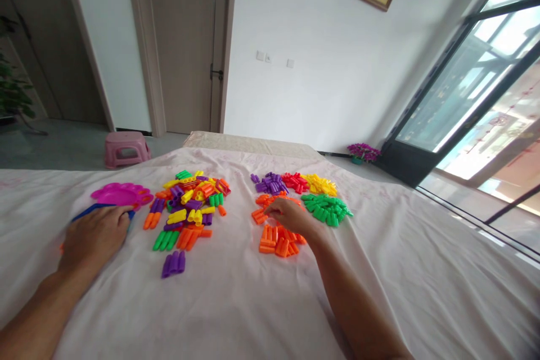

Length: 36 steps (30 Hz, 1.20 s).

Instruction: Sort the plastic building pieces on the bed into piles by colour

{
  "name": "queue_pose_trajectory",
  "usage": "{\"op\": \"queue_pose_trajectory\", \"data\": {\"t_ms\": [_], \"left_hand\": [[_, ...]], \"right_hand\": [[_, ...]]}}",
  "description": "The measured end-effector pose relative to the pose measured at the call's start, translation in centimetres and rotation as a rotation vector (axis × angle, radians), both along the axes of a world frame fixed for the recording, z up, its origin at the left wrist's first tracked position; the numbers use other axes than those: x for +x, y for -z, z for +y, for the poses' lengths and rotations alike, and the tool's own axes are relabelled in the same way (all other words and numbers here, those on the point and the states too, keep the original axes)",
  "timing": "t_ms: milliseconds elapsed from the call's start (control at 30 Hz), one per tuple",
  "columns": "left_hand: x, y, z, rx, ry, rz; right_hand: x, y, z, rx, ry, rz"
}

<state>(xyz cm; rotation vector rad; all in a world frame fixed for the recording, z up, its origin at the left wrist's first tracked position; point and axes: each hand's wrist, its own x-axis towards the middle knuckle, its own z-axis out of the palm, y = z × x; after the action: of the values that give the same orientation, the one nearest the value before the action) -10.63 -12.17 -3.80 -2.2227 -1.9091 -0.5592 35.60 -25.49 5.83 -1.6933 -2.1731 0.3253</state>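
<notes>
My left hand [96, 235] lies over a dark blue plastic tray [99, 206], palm down with its fingers bent over it; the hand covers most of the tray. At the orange building pieces [259, 216] is my right hand [289, 215], its fingertips drawn together on one of them. More orange pieces [282, 241] lie just nearer to me. Beyond and beside this hand are piles of purple pieces [271, 184], red pieces [295, 182], yellow pieces [321, 185] and green pieces [328, 209]. A mixed heap of coloured pieces [192, 202] lies between my hands.
A magenta flower-shaped tray [116, 195] lies behind my left hand. Joined purple pieces [173, 264] sit at the near end of the heap. A wrinkled pale cloth [219, 309] covers the table. A pink stool [126, 149] stands on the floor beyond.
</notes>
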Motion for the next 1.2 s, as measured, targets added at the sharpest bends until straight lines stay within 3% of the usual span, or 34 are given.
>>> {"op": "queue_pose_trajectory", "data": {"t_ms": [100, 233, 367, 467, 600, 800, 933, 1067, 1200], "left_hand": [[-0.1, 0.1, 0.0, 0.030, -0.006, 0.060], [0.1, -0.1, -0.2, 0.039, 0.004, 0.045], [0.5, -0.5, -0.4, 0.068, 0.003, 0.017], [0.5, -0.4, -0.5, 0.073, 0.007, 0.005], [0.2, 0.0, -0.1, 0.069, 0.019, 0.001], [0.2, -0.2, -0.1, 0.081, 0.029, -0.018], [0.3, -0.6, -0.4, 0.070, 0.029, -0.029], [0.3, -0.5, -0.4, 0.065, 0.013, -0.014], [0.4, -0.5, -0.4, 0.075, 0.011, -0.002]], "right_hand": [[-1.8, 1.5, 0.4, -0.016, -0.045, -0.127], [-2.5, 2.1, 0.7, -0.015, 0.036, -0.246], [-2.6, 1.6, 0.5, 0.045, 0.104, -0.131], [-4.1, 1.2, 0.3, 0.042, 0.057, 0.018], [-8.2, 1.5, 0.4, 0.001, -0.061, 0.071], [-15.1, 3.0, 1.6, 0.099, -0.315, -0.001], [-17.5, 3.6, 2.2, 0.157, -0.456, -0.188], [-18.4, 3.4, 2.0, 0.120, -0.420, -0.386], [-18.5, 2.6, 1.4, 0.029, -0.327, -0.429]]}}
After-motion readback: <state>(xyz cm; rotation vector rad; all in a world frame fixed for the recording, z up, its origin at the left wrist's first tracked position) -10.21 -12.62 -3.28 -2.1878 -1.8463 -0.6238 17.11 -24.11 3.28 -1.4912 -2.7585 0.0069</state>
